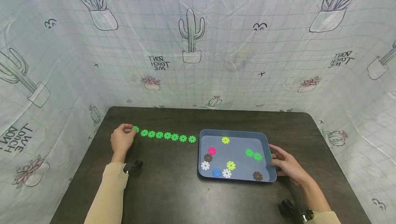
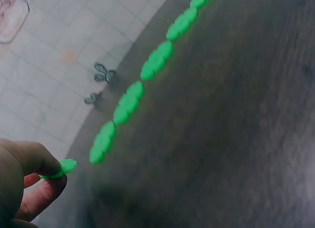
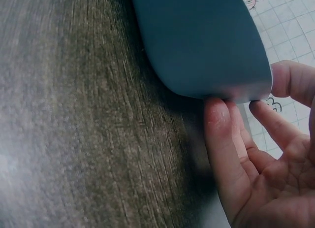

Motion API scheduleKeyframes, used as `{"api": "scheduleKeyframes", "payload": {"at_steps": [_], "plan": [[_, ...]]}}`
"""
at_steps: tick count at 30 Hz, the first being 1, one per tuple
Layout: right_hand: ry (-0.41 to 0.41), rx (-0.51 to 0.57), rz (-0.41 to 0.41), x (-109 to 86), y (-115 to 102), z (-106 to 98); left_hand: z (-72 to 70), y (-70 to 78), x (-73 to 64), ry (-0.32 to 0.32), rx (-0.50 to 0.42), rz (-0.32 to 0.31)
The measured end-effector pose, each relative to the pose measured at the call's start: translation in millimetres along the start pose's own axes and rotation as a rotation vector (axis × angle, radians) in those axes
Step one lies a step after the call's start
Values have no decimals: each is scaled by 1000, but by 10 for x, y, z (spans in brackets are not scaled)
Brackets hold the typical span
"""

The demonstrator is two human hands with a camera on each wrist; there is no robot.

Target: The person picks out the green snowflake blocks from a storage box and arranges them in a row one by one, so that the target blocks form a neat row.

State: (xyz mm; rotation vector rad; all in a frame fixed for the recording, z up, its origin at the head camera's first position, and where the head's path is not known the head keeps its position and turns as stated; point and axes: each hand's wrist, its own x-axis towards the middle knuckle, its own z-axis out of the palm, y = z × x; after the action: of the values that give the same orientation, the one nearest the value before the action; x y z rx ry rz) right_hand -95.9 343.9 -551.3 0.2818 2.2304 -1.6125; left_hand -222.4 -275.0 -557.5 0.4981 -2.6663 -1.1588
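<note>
My left hand [image 1: 122, 139] pinches a green notched disc [image 2: 67, 165] between thumb and finger at the left end of a row. Several matching green notched discs [image 1: 159, 135] form that row, running right across the table toward the tray; the held disc sits just beside the leftmost one. On the right, my right hand [image 1: 287, 163] holds the right end of a blue-grey tray [image 1: 238, 134], fingertips against its wall and rim. Two green discs [image 1: 257, 156] lie touching inside the tray, toward its right side.
Other notched discs are scattered in the tray: pink [image 1: 211, 151], brown [image 1: 257, 176], white [image 1: 205, 165], blue [image 1: 216, 172] and yellow [image 1: 230, 165]. Under everything is a dark wooden table [image 1: 167, 189]. A patterned white cloth [image 1: 229, 45] hangs behind and at both sides.
</note>
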Motion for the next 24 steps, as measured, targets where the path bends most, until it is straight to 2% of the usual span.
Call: {"api": "scheduleKeyframes", "payload": {"at_steps": [5,11,15,24], "plan": [[-3,7,-10,-14,7,-27,31,-42,48,-20,23,-24],[6,0,-12,-23,4,-35,66,-46,63,-40,33,2],[11,-3,-5,-31,4,-23,79,-57,37,-51,52,-2],[12,11,-7,-27,23,-8,80,-35,-11,-6,47,15]]}}
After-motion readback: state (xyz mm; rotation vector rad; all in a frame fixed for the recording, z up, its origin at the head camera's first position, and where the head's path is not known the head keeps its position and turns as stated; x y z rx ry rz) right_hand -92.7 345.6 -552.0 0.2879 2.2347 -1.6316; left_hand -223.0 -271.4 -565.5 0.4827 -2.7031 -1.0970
